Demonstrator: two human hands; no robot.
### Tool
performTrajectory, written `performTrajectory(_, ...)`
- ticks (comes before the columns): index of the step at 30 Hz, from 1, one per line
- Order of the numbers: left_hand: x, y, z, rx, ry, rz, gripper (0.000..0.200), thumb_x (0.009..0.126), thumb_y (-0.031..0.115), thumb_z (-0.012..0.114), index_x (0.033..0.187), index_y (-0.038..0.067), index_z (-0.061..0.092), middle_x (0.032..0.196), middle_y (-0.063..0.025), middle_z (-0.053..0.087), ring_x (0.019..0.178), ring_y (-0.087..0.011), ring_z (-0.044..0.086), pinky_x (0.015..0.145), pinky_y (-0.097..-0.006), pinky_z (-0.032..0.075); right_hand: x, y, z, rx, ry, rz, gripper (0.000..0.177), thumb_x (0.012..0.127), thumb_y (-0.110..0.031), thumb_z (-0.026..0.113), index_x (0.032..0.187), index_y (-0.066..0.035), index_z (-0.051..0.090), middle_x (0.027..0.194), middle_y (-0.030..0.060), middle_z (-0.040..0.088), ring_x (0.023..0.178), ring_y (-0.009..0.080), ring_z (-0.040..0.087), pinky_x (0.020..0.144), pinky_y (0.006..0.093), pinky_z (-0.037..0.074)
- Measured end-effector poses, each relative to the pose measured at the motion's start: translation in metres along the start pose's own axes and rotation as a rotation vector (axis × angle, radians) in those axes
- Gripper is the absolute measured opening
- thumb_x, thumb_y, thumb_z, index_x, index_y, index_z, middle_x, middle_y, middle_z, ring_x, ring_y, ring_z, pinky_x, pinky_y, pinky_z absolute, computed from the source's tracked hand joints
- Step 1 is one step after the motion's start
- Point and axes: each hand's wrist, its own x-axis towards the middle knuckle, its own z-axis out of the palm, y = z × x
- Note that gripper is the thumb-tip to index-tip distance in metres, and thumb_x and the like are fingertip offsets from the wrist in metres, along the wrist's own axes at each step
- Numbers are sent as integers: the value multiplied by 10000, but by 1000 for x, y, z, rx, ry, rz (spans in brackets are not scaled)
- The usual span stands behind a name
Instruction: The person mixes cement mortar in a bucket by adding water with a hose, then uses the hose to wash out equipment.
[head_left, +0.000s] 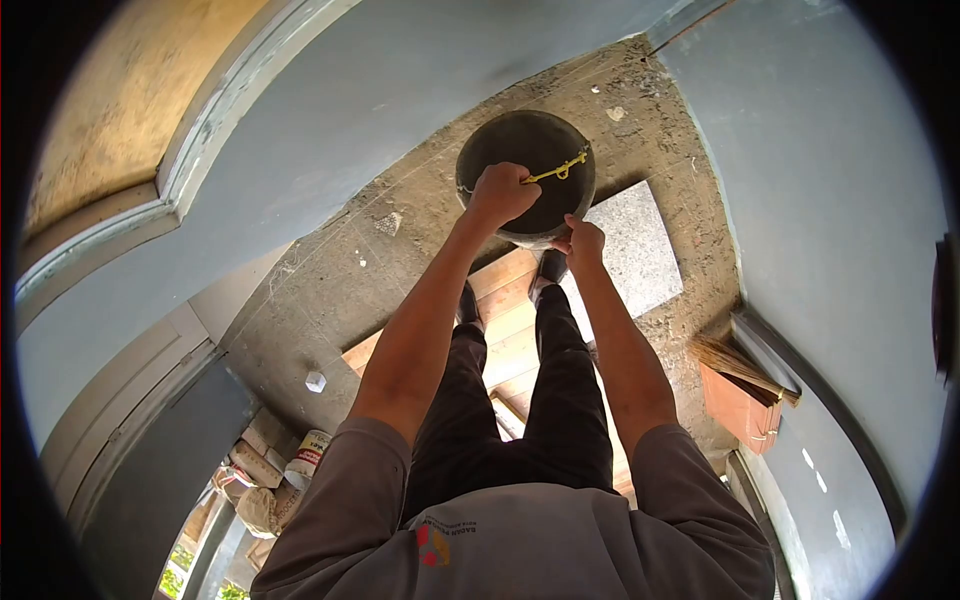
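Observation:
A black bucket [560, 205] is held out in front of my legs, its open mouth turned up toward me and its inside dark. My left hand [505, 192] is closed around the bucket's handle [562, 172], which has a yellow covering and runs across the mouth. With the thumb over the edge and the fingers lower on the outside, my right hand [582, 242] grips the near right rim. What the bucket holds, if anything, I cannot make out.
Under my feet are wood-look tiles [508, 300], with a speckled grey tile [635, 255] to the right on rough concrete [400, 255]. Blue-grey walls [810, 150] close in both sides. A broom [740, 370], a reddish box-like object [738, 408] and a small white block [316, 381] lie around.

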Motion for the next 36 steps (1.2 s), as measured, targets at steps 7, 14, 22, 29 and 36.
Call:
performTrajectory(7, 4, 59, 21, -48, 6, -44, 283, 697, 239, 610, 809, -9, 688, 687, -228, 627, 675, -361, 651, 659, -425, 512, 14, -45, -49, -27, -43, -50, 188, 861, -116, 668, 867, 43, 569, 724, 141, 611, 539, 239, 623, 477, 354, 597)
performTrajectory(14, 6, 80, 22, -21, -16, 23, 278, 687, 237, 607, 794, -6, 689, 699, -233, 627, 680, -371, 646, 658, -424, 514, 0, -54, -68, 4, -19, -65, 178, 838, -112, 687, 831, 23, 572, 681, 104, 574, 476, 204, 574, 406, 323, 562)
performTrajectory(22, 32, 105, 34, 111, -33, 133, 263, 665, 212, 596, 792, 13, 712, 753, -240, 652, 762, -402, 654, 757, -451, 537, -19, -73, -73, 128, -77, -7, 103, 877, -88, 635, 861, 6, 596, 701, 121, 606, 534, 242, 605, 502, 402, 595)
performTrajectory(29, 102, 137, 54, 214, -62, 58, 258, 671, 222, 593, 778, 14, 702, 758, -240, 649, 773, -401, 651, 743, -452, 530, 39, -104, -60, 146, -41, 46, 130, 865, -101, 645, 902, 3, 578, 656, 80, 545, 495, 218, 566, 479, 420, 587)
performTrajectory(36, 174, 148, 86, 206, -106, -24, 257, 694, 235, 603, 782, 10, 691, 728, -229, 642, 748, -380, 659, 716, -442, 525, 107, -163, -54, 141, 33, 75, 189, 842, -93, 676, 859, 43, 547, 661, 112, 554, 458, 237, 573, 412, 374, 586)
